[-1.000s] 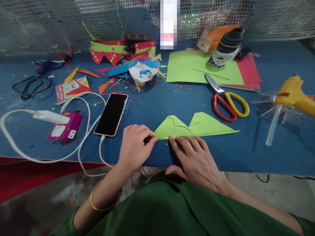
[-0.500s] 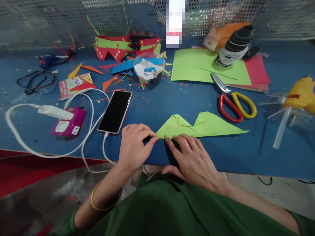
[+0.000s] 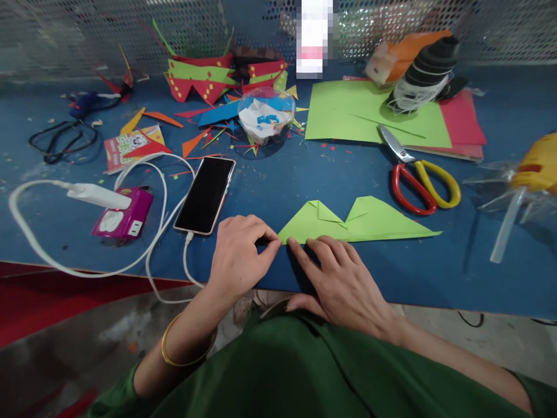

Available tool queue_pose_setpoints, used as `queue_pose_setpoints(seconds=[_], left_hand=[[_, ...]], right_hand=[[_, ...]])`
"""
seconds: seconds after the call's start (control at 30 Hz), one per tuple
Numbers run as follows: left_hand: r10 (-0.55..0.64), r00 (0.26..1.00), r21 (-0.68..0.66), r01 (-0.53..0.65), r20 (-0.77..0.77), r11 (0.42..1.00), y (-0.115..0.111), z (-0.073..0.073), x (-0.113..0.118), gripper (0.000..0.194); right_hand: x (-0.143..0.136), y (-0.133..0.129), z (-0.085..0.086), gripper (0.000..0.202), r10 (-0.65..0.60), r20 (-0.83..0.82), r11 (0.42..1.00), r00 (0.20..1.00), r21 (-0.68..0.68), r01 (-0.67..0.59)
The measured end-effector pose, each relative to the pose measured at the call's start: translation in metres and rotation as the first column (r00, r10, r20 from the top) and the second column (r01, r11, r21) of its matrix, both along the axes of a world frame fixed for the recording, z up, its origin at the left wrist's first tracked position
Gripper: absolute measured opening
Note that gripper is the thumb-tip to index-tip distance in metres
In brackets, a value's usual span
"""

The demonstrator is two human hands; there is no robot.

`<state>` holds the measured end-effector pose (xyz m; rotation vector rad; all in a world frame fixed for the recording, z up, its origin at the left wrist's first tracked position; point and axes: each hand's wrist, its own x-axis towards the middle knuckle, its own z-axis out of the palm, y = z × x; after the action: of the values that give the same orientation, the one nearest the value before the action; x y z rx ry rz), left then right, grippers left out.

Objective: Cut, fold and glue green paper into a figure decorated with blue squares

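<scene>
A folded light-green sheet of paper (image 3: 369,223) lies flat near the table's front edge, with two peaks and a notch between them. My left hand (image 3: 241,249) pinches its left tip between thumb and forefinger. On the lower edge, just right of that tip, rest the fingertips of my right hand (image 3: 342,276); its fingers are apart and its thumb hangs back toward the table edge. Scissors (image 3: 415,174) with one red and one yellow handle lie beyond the paper on the right, blades partly over a stack of green and red sheets (image 3: 343,113).
Left of my hands lie a phone (image 3: 206,194) on a white cable and a purple power socket (image 3: 124,215). Paper masks (image 3: 200,78), scraps and a clear bowl (image 3: 266,119) are at the back. A black thread cone (image 3: 429,69) and yellow glue gun (image 3: 539,162) are right.
The view has shifted slightly, so the far objects sit a little higher and further right. Both hands keep nearly the same places on the green paper.
</scene>
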<state>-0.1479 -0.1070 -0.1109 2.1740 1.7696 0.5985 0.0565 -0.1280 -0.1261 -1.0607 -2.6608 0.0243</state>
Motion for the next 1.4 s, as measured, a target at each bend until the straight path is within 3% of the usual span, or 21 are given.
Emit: queue_pose_setpoints(seconds=[0.63, 0.7, 0.8, 0.87, 0.97, 1.17, 1.4], left_hand=[[0.06, 0.997, 0.037, -0.058, -0.056, 0.998, -0.009, 0.0, -0.015, 0.013], [0.094, 0.992, 0.084, -0.087, -0.08, 0.993, -0.013, -0.001, -0.016, 0.014], [0.146, 0.983, 0.282, -0.11, -0.113, 0.953, -0.026, -0.004, -0.011, 0.013], [0.04, 0.986, 0.351, 0.02, -0.165, 0.936, -0.037, -0.008, -0.003, 0.018], [-0.091, 0.955, 0.29, 0.176, -0.283, 0.941, -0.049, -0.012, 0.007, 0.03], [-0.093, 0.909, 0.219, 0.196, -0.405, 0.956, -0.059, -0.013, 0.008, 0.042], [-0.088, 0.933, 0.284, 0.195, -0.35, 0.939, -0.055, -0.015, 0.02, 0.047]], right_hand=[[-0.005, -0.001, 0.0, 0.086, -0.013, 0.11, 0.999, 0.994, 0.038, 0.009], [-0.005, -0.001, -0.001, 0.085, -0.009, 0.115, 0.999, 0.993, 0.04, 0.004], [-0.006, -0.002, -0.002, 0.082, -0.009, 0.108, 0.999, 0.994, 0.039, 0.005], [-0.006, -0.002, -0.003, 0.081, -0.014, 0.101, 0.999, 0.995, 0.037, 0.01], [-0.006, -0.003, -0.003, 0.082, -0.012, 0.09, 0.999, 0.996, 0.042, 0.008], [0.005, -0.005, -0.004, 0.089, -0.042, -0.011, 0.999, 0.999, 0.026, 0.042], [0.012, -0.004, -0.005, 0.083, -0.026, 0.041, 0.998, 0.999, 0.057, 0.024]])
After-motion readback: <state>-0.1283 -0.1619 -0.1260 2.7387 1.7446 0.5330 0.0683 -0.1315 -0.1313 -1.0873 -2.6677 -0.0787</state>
